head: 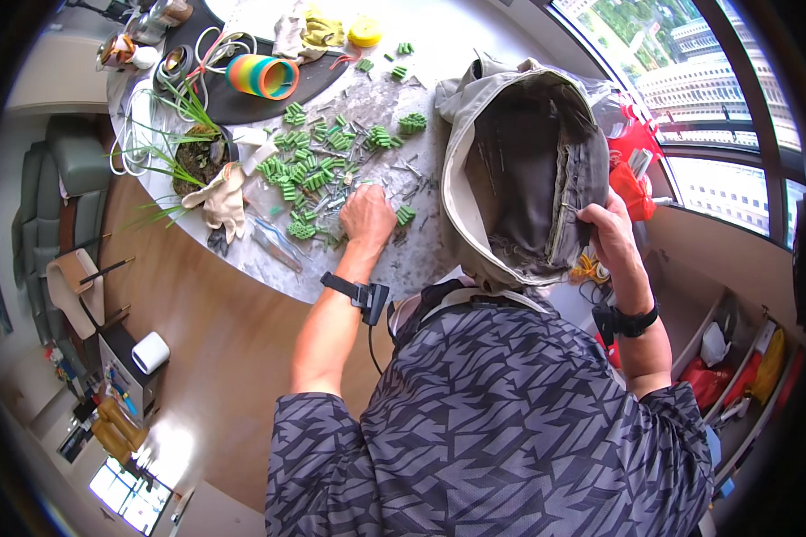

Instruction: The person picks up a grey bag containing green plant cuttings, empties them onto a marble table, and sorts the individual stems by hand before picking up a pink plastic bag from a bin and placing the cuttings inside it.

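My left hand (368,216) rests knuckles-up among green plastic wall plugs (302,168) and loose metal screws (413,168) on a grey marbled tabletop (410,258). Its fingers curl under, and whatever lies beneath the fingertips is hidden. To the right, a large beige canvas bag (453,174) stands with its wide mouth towards me, showing a dark lining. My right hand (608,225) grips the right side of its rim, thumb on the lining. One bundle of wall plugs (405,215) lies just right of my left hand.
Left of the pile are a work glove (225,205), a potted grassy plant (201,158) and a plastic zip bag (275,243). Farther back lie a rainbow coil spring (263,77), white cable (232,41) and yellow tape (365,31). Red plastic bags (631,181) hang beside the window.
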`<state>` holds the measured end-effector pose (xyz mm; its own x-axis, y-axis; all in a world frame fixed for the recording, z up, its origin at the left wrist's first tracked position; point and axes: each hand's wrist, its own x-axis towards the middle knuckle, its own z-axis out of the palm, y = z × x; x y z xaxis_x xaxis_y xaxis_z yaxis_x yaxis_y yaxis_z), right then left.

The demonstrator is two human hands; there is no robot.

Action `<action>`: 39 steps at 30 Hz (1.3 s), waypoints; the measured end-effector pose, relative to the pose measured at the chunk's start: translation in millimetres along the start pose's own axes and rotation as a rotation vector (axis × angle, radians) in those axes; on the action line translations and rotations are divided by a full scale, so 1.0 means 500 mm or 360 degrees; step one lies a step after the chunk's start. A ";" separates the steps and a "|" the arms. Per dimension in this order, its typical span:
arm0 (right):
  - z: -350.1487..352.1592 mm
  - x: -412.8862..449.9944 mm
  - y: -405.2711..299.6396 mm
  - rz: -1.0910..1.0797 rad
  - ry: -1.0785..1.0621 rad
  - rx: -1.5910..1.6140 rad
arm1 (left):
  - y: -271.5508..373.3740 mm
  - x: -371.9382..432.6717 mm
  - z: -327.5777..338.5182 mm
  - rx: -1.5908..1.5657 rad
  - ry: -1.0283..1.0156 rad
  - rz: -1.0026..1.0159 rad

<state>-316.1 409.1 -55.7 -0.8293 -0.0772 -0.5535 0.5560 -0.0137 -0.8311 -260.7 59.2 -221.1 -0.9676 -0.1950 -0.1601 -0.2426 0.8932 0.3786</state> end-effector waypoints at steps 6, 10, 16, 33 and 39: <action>-0.004 0.001 0.006 -0.0008 -0.0022 0.0031 | -0.026 0.006 -0.018 -0.0994 -0.0176 -0.0557; -0.005 0.003 0.007 0.0008 -0.0006 0.0043 | -0.062 -0.001 -0.056 -0.2266 -0.0526 -0.1206; -0.008 0.007 0.009 0.0029 -0.0030 -0.0008 | -0.069 -0.019 -0.073 -0.2249 -0.0453 -0.1160; -0.012 0.008 0.012 0.0005 -0.0036 0.0021 | -0.075 -0.040 -0.051 -0.1595 -0.0216 -0.0847; -0.013 0.011 0.011 0.0026 -0.0027 -0.0007 | 0.030 -0.090 -0.016 -0.0662 -0.0075 -0.0040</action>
<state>-317.8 415.3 -63.8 -0.8189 -0.0945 -0.5661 0.5693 -0.0080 -0.8221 -221.3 78.3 -200.8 -0.9593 -0.1870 -0.2117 -0.2825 0.6467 0.7085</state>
